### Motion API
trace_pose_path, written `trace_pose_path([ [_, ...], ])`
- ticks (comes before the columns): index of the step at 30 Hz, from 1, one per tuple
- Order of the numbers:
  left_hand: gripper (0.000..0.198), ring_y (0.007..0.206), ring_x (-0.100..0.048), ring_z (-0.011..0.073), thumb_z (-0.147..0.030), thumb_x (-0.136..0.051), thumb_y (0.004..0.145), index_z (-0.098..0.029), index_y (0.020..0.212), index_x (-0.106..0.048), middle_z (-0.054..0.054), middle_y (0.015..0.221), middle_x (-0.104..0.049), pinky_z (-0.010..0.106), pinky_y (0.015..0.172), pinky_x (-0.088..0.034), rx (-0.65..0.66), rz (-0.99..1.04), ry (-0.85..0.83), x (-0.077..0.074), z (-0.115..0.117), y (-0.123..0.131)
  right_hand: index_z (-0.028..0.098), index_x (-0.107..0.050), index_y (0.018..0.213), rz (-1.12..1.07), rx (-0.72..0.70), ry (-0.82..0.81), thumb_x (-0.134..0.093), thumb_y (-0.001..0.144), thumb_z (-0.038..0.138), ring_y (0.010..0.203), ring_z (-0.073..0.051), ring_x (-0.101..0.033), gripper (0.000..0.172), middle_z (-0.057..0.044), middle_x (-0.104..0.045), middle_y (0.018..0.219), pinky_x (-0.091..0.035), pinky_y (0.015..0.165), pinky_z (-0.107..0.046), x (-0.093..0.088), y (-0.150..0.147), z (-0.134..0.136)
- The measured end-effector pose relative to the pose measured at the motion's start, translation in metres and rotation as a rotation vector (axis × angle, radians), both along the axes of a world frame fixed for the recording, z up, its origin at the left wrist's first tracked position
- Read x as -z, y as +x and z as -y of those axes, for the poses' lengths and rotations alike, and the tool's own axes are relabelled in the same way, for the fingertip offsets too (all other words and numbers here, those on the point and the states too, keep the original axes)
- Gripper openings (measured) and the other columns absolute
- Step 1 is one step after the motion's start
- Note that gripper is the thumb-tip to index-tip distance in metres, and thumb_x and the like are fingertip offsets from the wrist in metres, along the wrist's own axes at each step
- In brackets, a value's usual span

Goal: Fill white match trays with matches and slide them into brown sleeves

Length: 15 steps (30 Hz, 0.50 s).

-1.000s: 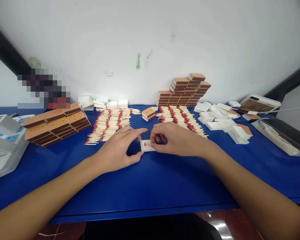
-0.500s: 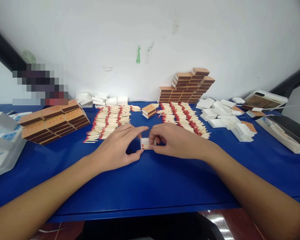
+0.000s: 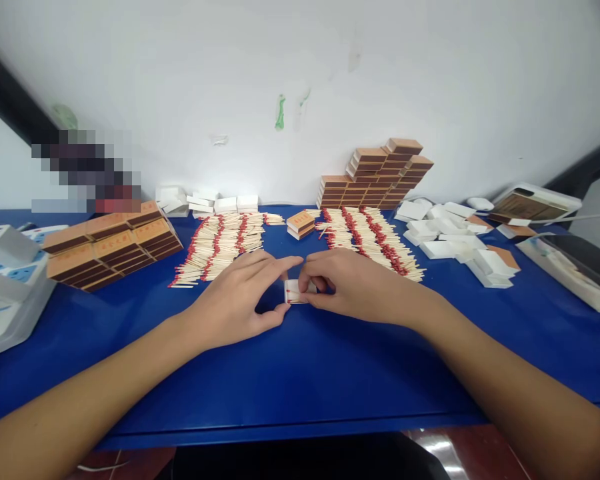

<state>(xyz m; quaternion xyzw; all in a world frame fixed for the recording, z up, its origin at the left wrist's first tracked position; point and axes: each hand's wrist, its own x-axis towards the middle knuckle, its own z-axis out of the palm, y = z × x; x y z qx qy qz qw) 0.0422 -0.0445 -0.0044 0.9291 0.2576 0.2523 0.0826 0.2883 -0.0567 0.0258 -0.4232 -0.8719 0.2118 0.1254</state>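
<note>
A small white matchbox tray (image 3: 287, 288) lies on the blue table in front of me, with a few red-tipped matches (image 3: 291, 301) along its near side. My left hand (image 3: 243, 293) steadies the tray's left end between thumb and fingers. Over the tray's right part, my right hand (image 3: 365, 283) is closed in a pinch, its fingertips inside at a slanting match. The right fingers cover much of the tray. Beyond my hands, matches in rows form a left pile (image 3: 220, 243) and a right pile (image 3: 373, 240), with closed matchboxes (image 3: 301, 225) between them.
Stacked matchboxes stand at the back right (image 3: 375, 180) and on the left (image 3: 115, 247). White trays (image 3: 440, 227) lie heaped to the right, and more trays (image 3: 225, 204) sit along the wall. A power strip (image 3: 17, 280) is far left; a dark phone-like slab (image 3: 580, 260) is far right.
The right fingertips have dipped lower into the tray, and a match now slants there. Both hands keep their places; the whole view has shifted slightly.
</note>
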Motion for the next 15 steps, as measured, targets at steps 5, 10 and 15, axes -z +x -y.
trace_pose_path([
  [5, 0.058, 0.11, -0.066, 0.0245, -0.021, -0.069, 0.093, -0.021, 0.148, -0.051, 0.007, 0.116, -0.072, 0.041, 0.1, -0.055, 0.002, 0.003, 0.023, 0.001, 0.0, 0.0001, 0.019, -0.068, 0.085, 0.046, 0.002, 0.045, -0.069, 0.092, 0.017, 0.076, -0.015, -0.056, 0.007, -0.001, -0.068, 0.086, -0.036, 0.067, -0.028, 0.0011, -0.0001, 0.0017],
  [10, 0.059, 0.108, -0.066, 0.0249, -0.022, -0.07, 0.093, -0.022, 0.149, -0.05, 0.007, 0.115, -0.072, 0.041, 0.098, -0.056, -0.003, -0.007, -0.001, 0.0011, -0.0003, -0.0004, 0.019, -0.069, 0.087, 0.071, 0.01, 0.051, -0.067, 0.094, 0.018, 0.077, -0.016, -0.057, 0.007, -0.002, -0.069, 0.088, -0.036, 0.069, -0.029, 0.002, 0.001, 0.0014],
  [15, 0.06, 0.11, -0.066, 0.0251, -0.022, -0.069, 0.094, -0.021, 0.15, -0.048, 0.007, 0.117, -0.072, 0.041, 0.098, -0.056, 0.006, -0.019, -0.009, 0.0005, 0.0008, 0.0003, 0.02, -0.071, 0.089, 0.042, -0.023, -0.046, -0.064, 0.097, 0.021, 0.08, -0.017, -0.06, 0.011, -0.003, -0.072, 0.092, -0.037, 0.07, -0.029, -0.0002, 0.0008, 0.0014],
])
